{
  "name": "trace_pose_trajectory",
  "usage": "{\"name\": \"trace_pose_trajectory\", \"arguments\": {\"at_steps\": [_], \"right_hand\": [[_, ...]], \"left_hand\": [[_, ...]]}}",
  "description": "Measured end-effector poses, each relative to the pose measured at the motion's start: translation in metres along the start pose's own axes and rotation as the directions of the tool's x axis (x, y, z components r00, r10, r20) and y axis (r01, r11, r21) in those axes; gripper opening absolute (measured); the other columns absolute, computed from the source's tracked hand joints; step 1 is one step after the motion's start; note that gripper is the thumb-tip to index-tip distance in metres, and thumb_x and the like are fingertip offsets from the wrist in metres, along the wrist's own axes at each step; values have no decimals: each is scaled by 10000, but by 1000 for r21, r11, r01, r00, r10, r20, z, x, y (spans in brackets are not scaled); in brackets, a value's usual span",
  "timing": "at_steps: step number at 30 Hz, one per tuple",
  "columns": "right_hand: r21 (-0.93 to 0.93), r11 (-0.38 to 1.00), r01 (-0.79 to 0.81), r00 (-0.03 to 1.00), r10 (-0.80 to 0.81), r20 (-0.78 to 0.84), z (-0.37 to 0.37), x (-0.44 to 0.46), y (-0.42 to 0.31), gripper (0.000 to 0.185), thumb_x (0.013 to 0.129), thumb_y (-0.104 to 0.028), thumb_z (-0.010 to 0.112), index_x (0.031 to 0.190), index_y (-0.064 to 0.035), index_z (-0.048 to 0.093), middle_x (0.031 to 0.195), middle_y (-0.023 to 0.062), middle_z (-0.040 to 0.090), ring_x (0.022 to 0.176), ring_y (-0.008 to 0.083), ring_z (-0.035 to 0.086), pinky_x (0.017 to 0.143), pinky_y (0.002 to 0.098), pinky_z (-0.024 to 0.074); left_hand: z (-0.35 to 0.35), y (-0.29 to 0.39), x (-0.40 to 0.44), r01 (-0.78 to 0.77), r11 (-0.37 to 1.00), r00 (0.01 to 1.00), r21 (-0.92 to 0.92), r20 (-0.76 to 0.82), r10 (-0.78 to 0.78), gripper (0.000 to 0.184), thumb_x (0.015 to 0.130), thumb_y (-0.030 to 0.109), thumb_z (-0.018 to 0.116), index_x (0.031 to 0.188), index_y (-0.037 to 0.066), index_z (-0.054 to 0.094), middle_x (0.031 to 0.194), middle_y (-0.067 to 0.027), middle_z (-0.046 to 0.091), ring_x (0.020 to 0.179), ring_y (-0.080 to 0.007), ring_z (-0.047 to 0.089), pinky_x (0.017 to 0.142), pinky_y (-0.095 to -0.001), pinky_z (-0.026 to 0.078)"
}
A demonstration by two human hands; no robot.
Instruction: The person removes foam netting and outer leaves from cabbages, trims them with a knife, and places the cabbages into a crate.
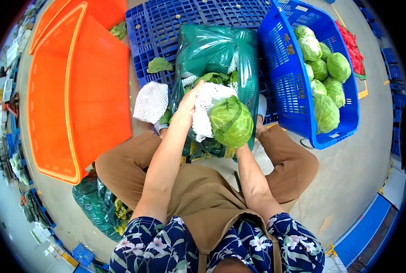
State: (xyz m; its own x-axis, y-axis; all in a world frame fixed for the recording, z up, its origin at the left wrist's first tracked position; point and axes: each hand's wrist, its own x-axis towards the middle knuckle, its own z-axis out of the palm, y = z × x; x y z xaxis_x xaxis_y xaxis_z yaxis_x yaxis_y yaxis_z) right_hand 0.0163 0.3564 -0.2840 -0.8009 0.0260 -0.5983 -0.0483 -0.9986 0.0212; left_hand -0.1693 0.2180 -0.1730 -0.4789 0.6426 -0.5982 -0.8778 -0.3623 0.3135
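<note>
A round green cabbage (231,122) is held up in front of my lap, over the open green plastic bag (247,54). My right hand (242,149) supports it from below, its fingers hidden behind the cabbage. My left hand (189,103) grips a white foam net sleeve (206,107), which is bunched against the cabbage's left side. Inside the bag, leafy greens and more white foam netting show behind my hands. Another foam net (151,102) lies left of the bag.
To the right stands a blue crate (298,98) with several cabbages (325,116). Large orange bins (100,77) stand on the left. A blue pallet (155,27) lies beneath the bag, with a loose leaf (159,65) on it. Another green bag (91,200) sits by my left leg.
</note>
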Motion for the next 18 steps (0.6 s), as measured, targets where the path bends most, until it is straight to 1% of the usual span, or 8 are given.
{"name": "trace_pose_trajectory", "arguments": {"at_steps": [2,4,9,11,13,15,16,18], "right_hand": [[0,999,40,999,-40,26,-1,-8,7,498,896,-384,560,1289,-84,505,1283,118,547,1148,293,541,970,465,446],[-8,997,82,996,-82,47,0,-17,12,498,895,-388,557,1288,-85,507,1282,119,548,1147,295,541,969,466,446],[-25,989,147,983,-143,114,11,-24,1,500,895,-398,548,1284,-87,511,1280,121,550,1145,298,543,967,471,447],[-28,985,168,975,-162,151,21,-22,-2,501,894,-402,545,1283,-87,512,1279,122,551,1145,299,543,966,473,447],[-10,987,161,973,-157,171,36,-23,2,502,894,-406,541,1282,-88,514,1278,123,551,1144,300,543,966,475,448],[35,995,90,979,-95,178,71,-41,12,488,904,-403,497,1273,-85,521,1286,125,545,1142,300,547,968,479,447],[14,995,99,979,-100,180,77,-42,16,487,904,-401,492,1273,-84,521,1284,128,546,1140,302,548,967,482,448],[-27,993,117,977,-110,185,85,-44,22,486,905,-396,483,1273,-82,520,1280,133,547,1136,305,551,964,488,450]], "left_hand": [[-45,-8,31,-164,929,969,332,-122,215,510,858,448,621,1037,-29,629,980,-122,673,841,-209,648,739,-319,513],[-115,-21,68,146,618,846,773,-421,327,566,809,507,637,1020,-19,637,954,-146,673,809,-213,642,723,-342,492],[-101,-48,8,248,157,770,956,-293,567,488,801,466,632,1087,71,614,1053,-173,618,977,-303,592,836,-437,440],[-67,-43,-17,-80,-55,631,995,93,770,461,852,425,587,1165,87,576,1249,-180,502,1153,-344,478,935,-435,387],[-7,-29,-64,-440,51,661,896,284,695,473,930,429,489,1263,94,510,1368,-181,395,1250,-314,403,1032,-384,318],[36,-42,-108,-580,442,801,685,378,465,513,955,328,482,1389,73,382,1406,-152,405,1323,-259,351,1065,-350,293],[49,-51,-121,-537,58,723,841,424,545,504,931,224,543,1380,51,395,1415,-154,405,1334,-249,340,1075,-331,281],[52,-54,-133,-542,78,661,837,368,655,446,894,124,586,1317,33,479,1356,-157,476,1273,-240,426,1043,-307,329]]}}
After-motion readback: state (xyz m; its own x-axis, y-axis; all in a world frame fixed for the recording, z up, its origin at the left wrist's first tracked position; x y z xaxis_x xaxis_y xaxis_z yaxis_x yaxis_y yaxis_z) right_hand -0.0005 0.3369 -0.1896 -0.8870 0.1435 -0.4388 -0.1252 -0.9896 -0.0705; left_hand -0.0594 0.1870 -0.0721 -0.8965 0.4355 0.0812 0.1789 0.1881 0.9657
